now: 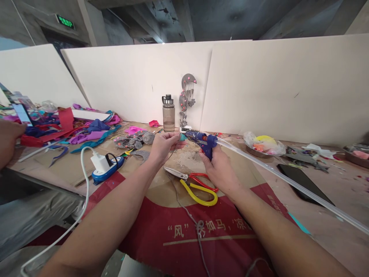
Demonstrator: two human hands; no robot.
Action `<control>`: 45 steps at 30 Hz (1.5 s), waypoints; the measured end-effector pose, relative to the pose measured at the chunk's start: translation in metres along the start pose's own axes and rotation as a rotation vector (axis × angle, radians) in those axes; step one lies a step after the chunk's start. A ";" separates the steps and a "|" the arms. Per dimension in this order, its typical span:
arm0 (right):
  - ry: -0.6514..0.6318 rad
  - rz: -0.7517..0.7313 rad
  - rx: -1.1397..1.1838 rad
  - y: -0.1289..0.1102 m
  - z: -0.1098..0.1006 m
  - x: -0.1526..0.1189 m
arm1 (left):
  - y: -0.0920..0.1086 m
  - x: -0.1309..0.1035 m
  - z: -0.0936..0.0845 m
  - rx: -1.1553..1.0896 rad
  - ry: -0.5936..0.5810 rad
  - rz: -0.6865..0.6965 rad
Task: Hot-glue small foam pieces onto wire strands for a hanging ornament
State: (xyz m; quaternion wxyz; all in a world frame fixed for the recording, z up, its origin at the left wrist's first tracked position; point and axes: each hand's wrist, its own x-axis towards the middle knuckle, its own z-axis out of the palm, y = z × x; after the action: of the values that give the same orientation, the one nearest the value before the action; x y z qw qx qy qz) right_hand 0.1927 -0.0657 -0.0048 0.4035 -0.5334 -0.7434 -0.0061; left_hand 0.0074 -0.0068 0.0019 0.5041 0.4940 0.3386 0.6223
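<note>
My right hand (216, 165) is wrapped round a blue hot glue gun (203, 141), which has a long clear glue stick (271, 173) running out of its back. Its nozzle points left, at a small teal piece (183, 136) pinched in the fingers of my left hand (167, 144). Whether the nozzle touches the piece I cannot tell. Grey yarn (187, 209) trails down from near my left hand over the red and brown cardboard (161, 231). Between my forearms lie scissors (196, 186) with red and yellow handles.
A water bottle (168, 115) stands behind, beside a grey moon-shaped hanging ornament (188, 90) on the white board. At left are a blue power strip (108, 169), coloured fabric scraps (89, 130) and another person's hand (10, 138). A black phone (305, 184) lies at right, near a bowl (263, 148).
</note>
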 end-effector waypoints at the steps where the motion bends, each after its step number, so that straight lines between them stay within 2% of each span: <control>1: 0.001 0.002 0.000 0.000 0.000 0.000 | 0.001 0.000 0.000 -0.001 0.006 -0.001; 14: 0.039 -0.072 0.027 0.000 0.001 0.000 | -0.001 0.002 -0.001 0.011 0.001 0.007; 22: 0.017 -0.060 0.033 -0.001 0.000 -0.001 | 0.005 0.000 0.002 0.012 0.051 -0.015; 45: 0.059 -0.093 0.075 0.002 0.003 0.000 | 0.001 0.002 -0.003 -0.004 0.025 0.008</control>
State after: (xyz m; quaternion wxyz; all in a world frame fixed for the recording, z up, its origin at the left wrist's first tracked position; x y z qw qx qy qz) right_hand 0.1926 -0.0636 -0.0077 0.4443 -0.4824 -0.7548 -0.0128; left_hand 0.0045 -0.0048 0.0032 0.4984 0.4864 0.3417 0.6311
